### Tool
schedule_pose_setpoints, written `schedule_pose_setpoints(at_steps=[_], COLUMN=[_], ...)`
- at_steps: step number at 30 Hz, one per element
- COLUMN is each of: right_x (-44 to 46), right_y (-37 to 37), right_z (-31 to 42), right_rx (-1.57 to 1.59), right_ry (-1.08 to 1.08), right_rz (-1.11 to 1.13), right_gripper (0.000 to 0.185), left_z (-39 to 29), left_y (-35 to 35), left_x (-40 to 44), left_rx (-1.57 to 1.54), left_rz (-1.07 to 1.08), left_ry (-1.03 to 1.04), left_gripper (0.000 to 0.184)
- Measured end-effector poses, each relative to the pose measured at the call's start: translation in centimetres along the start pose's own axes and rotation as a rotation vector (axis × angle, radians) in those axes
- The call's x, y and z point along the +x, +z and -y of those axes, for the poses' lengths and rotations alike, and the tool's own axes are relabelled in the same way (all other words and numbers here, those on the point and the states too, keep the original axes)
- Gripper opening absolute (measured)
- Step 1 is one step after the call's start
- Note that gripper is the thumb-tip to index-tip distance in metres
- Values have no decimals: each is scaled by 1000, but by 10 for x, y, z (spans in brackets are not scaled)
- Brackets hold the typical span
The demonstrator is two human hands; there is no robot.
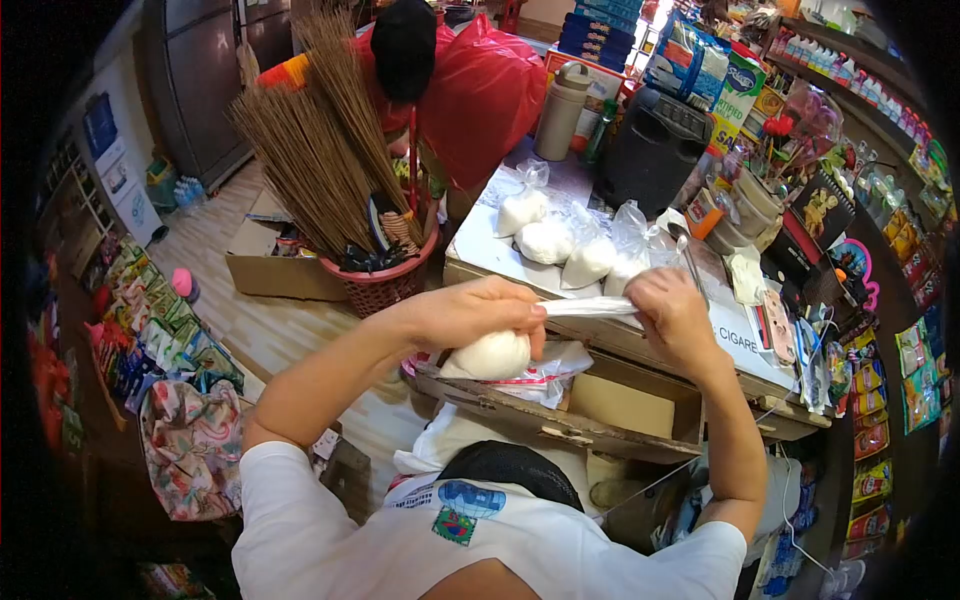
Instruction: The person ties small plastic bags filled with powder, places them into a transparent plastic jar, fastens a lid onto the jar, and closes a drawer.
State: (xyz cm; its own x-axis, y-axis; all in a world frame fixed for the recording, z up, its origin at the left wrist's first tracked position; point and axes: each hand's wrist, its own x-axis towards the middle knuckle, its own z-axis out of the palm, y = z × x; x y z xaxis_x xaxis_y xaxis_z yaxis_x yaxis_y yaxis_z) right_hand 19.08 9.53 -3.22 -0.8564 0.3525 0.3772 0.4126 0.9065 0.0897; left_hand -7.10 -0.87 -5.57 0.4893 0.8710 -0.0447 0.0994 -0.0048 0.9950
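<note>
Left hand: fingers of the left hand (492, 308) are curled closed around the gathered plastic just above a bulging bag.
Right hand: the right hand (668, 308) is closed in a fist on the far end of that same plastic, thumb side toward the left hand.
Bag in hand: the plastic bag (487, 358) has its rounded, white-filled part directly under the left hand, partly covered by the fingers; its neck is drawn into a taut, nearly level strip between the two hands.
Height of the bag: it shows over the left end of an open drawer (562, 430); whether it touches anything inside, I cannot tell.
Inside the drawer: clear plastic with a red stripe (548, 377) lies just beside the held bag, and a brown cardboard piece (622, 404) sits farther right.
Filled bags: four clear bags of white contents (588, 262) stand close together on the tabletop (487, 243), beyond the hands, their plastic tops pointing up.
Behind the bags: a beige tumbler (563, 112) stands upright near a black container (655, 150); the latter's contents are hidden.
Red basket: the basket (372, 293), left of the table, holds upright stick brooms (310, 150).
Cardboard box: the open box (275, 268) beside the basket contains small items too indistinct to name.
</note>
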Motion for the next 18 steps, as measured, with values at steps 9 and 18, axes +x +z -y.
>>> schedule_pose_setpoints(at_steps=[9,18], right_x=[-5,-12], right_y=[7,36], right_z=[49,50], right_rx=[1636,1432], right_ry=[283,194], right_rz=[426,907], right_gripper=[30,23], left_z=[35,26], left_y=[13,5], left_x=[17,5], left_rx=[-149,-193], left_rz=[-53,-88], left_ry=[9,-53], left_gripper=[28,29])
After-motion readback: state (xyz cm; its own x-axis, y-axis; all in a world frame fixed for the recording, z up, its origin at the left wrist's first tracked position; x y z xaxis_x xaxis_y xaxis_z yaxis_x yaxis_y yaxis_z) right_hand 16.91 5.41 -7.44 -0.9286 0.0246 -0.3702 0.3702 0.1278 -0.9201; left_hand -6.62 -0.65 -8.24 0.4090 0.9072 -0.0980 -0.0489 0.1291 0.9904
